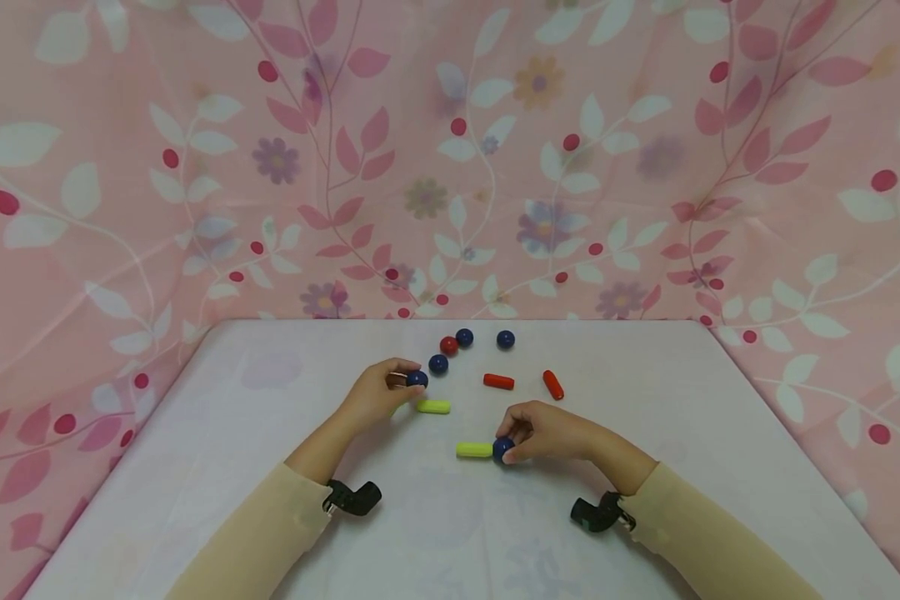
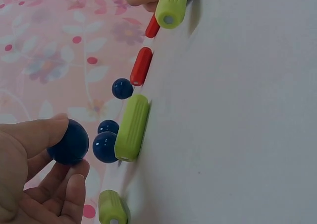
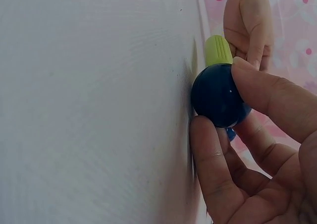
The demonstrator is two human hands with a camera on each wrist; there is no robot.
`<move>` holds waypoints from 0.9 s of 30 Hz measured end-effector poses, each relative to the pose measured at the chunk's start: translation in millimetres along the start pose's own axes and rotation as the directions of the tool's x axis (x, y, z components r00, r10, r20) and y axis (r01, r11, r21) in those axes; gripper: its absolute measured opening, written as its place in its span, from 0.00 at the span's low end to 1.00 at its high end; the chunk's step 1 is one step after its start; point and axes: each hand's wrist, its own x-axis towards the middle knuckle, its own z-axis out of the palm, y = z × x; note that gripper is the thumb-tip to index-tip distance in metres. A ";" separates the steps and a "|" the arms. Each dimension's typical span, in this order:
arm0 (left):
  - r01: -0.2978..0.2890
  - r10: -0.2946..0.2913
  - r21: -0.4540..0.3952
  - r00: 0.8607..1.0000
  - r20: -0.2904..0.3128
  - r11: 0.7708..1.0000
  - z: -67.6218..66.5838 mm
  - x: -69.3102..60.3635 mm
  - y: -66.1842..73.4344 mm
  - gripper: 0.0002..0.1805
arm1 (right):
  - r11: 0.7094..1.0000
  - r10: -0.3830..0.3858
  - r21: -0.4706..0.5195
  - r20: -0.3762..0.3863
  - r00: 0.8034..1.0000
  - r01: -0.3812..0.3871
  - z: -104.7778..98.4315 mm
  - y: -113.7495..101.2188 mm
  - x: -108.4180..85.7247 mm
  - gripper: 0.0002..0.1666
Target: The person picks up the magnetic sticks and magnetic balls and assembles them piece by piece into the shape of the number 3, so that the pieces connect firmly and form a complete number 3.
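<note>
My left hand (image 1: 371, 398) pinches a dark blue ball (image 1: 417, 380) between thumb and fingers. In the left wrist view this ball (image 2: 72, 142) looks apart from the other pieces. My right hand (image 1: 555, 433) holds another blue ball (image 1: 503, 450) by thumb and fingertips, at the right end of a ribbed yellow-green stick (image 1: 474, 450). Ball and stick seem to touch; whether they are joined I cannot tell. A second yellow-green stick (image 1: 433, 407) lies just right of my left hand. Another yellow-green stick (image 2: 113, 207) shows low in the left wrist view, mostly hidden by that hand in the head view.
Beyond my left hand sit a blue ball (image 1: 438, 364), a red ball (image 1: 448, 345) and another blue ball (image 1: 464, 337). One more blue ball (image 1: 506, 339) stands farther right. Two red sticks (image 1: 498, 382) lie past my right hand. A pale cloth covers the table (image 1: 435, 542).
</note>
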 end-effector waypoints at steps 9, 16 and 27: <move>-0.028 0.029 -0.009 0.994 0.105 1.000 1.7 -19.0 2.4 0.20 | 1.000 0.003 -0.003 0.002 1.000 -0.003 0.0 -0.1 0.4 0.15; -0.052 0.056 -0.027 0.980 0.191 0.998 1.8 -25.4 0.6 0.20 | 1.000 0.005 0.009 0.003 1.000 -0.005 -0.4 2.8 1.6 0.15; -0.085 0.092 -0.037 0.946 0.311 0.996 7.2 -33.3 -1.3 0.18 | 1.000 0.006 0.018 0.006 1.000 -0.006 -0.7 1.9 1.4 0.16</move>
